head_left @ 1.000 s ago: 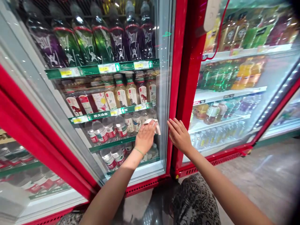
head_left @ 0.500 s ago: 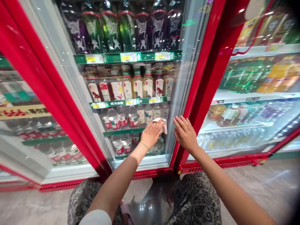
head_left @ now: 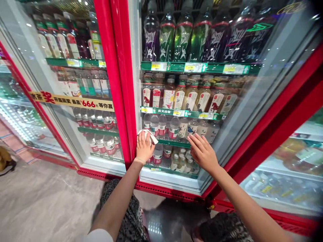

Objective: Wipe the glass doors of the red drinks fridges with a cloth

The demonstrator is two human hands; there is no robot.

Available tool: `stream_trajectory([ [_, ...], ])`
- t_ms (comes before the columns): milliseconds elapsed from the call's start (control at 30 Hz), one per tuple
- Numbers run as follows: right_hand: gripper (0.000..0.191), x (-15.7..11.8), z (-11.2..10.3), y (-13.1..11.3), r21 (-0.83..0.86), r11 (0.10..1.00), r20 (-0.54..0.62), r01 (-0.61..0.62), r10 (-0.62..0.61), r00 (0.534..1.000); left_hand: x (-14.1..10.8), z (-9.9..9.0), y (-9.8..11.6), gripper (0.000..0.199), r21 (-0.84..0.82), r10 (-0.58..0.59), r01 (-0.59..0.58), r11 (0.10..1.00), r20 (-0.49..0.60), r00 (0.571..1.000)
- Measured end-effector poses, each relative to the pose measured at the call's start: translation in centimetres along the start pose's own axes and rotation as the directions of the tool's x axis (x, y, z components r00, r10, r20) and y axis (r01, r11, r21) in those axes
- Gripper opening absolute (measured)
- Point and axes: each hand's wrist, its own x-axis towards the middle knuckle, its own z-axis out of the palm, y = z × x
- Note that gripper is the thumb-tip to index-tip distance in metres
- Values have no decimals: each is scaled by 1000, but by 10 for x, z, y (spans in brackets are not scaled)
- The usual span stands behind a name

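My left hand (head_left: 144, 149) presses a folded white cloth (head_left: 150, 136) against the left side of the glass door (head_left: 171, 174), next to its red frame (head_left: 124, 84). The fingers lie over the cloth and hide part of it. To the right, my right hand (head_left: 203, 153) has its fingers stretched out and holds nothing. It is in front of the same glass; whether its fingertips touch the pane I cannot tell. Behind the door, water bottles (head_left: 174, 127) and tea bottles (head_left: 191, 97) stand on shelves.
Dark and green drink bottles (head_left: 185, 37) fill the upper shelf. A yellow banner (head_left: 73, 102) crosses the left cooler door. Another cooler with a red frame (head_left: 275, 134) stands at right. My knees, in patterned trousers (head_left: 121, 208), are close above the grey floor (head_left: 63, 201).
My left hand has slid the cloth leftward across the glass, from near the right side to the left frame. My right hand is now in front of the pane. The view has turned left.
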Motion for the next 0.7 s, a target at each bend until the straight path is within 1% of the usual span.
stream_trajectory([
  [100,78,5,0,0,-18,999,9,37,-37,999,3,1,4,71,-34,-72,70,997,-59,996],
  [167,79,6,-2,4,-31,999,11,43,-43,999,18,-4,10,74,-53,-123,118,992,-120,985],
  [233,79,8,-3,9,-37,999,4,38,-38,999,44,-16,14,75,-63,-138,129,990,-180,974],
  [300,79,12,-4,13,-42,999,-14,30,-30,999,77,-32,15,76,-66,-101,88,994,-221,970],
  [400,79,27,-4,14,-46,999,-53,19,-22,998,122,-59,13,77,-66,-30,16,998,-223,974],
  [467,80,38,-5,12,-53,999,-79,12,-16,997,138,-72,12,77,-63,-12,-1,998,-220,975],
  [533,82,45,-8,10,-66,998,-95,2,-8,995,141,-77,15,77,-56,-9,-4,998,-220,975],
  [600,82,45,-13,13,-79,997,-101,-12,4,995,135,-76,25,76,-44,-1,-8,999,-215,977],
  [633,82,42,-16,16,-84,996,-101,-23,14,995,131,-73,34,76,-38,10,-19,999,-206,978],
  [700,80,32,-23,27,-93,994,-103,-54,45,994,124,-65,59,76,-31,55,-62,998,-179,982],
])
